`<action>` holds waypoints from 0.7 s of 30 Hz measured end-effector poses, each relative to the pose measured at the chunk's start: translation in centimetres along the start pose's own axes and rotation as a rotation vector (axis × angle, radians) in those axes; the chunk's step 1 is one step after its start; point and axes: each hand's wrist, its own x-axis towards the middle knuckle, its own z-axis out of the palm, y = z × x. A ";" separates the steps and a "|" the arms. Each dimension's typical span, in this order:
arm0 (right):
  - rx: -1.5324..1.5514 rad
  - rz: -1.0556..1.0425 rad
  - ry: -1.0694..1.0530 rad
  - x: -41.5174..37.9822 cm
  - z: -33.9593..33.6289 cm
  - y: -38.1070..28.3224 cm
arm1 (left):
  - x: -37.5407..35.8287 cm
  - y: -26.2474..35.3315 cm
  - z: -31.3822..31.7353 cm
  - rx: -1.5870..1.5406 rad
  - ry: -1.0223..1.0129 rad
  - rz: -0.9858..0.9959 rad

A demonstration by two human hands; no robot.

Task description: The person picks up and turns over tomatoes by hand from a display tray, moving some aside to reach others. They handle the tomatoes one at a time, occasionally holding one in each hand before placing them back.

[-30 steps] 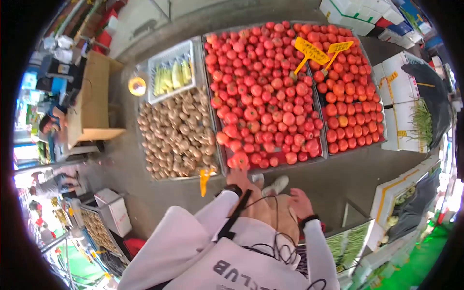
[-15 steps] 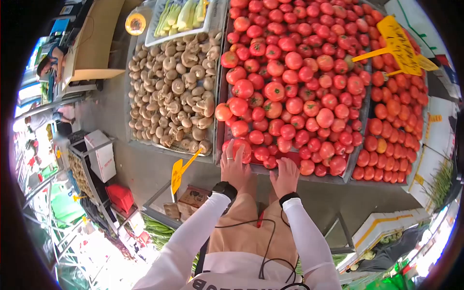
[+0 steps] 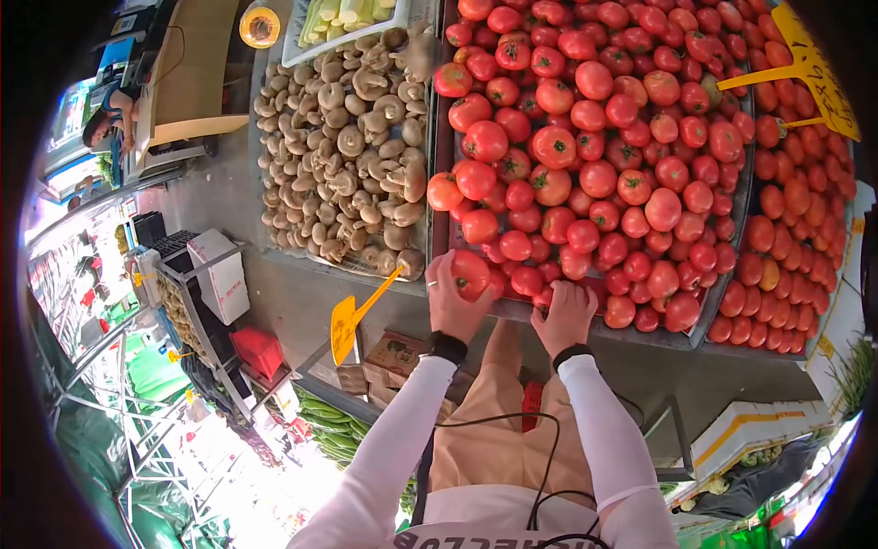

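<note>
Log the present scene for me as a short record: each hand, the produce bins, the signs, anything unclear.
left hand: cupped around a large tomato on the hand
right hand: fingers curled at the tomato heap's near edge
center bin: heaped red tomatoes
right bin: orange-red tomatoes, in rows toward the near side
left bin: brown mushrooms
beyond mushrooms: pale green vegetables in a white crate
signs: yellow sign at the mushrooms' near edge; another yellow sign over the right bin
unclear: right hand's grip

A grey floor (image 3: 215, 197) lies beneath a light-brown desk (image 3: 194, 78), far left; white glare (image 3: 229, 485) floods the near left.
</note>
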 end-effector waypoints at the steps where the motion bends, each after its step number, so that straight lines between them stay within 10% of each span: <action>1: 0.004 -0.001 -0.011 0.0 -0.3 0.3 | -0.3 -0.4 -0.4 -0.008 0.036 -0.021; 21: 0.041 -0.099 -0.078 -0.1 -1.6 2.9 | -6.0 -0.6 -0.7 -0.130 -0.210 -0.032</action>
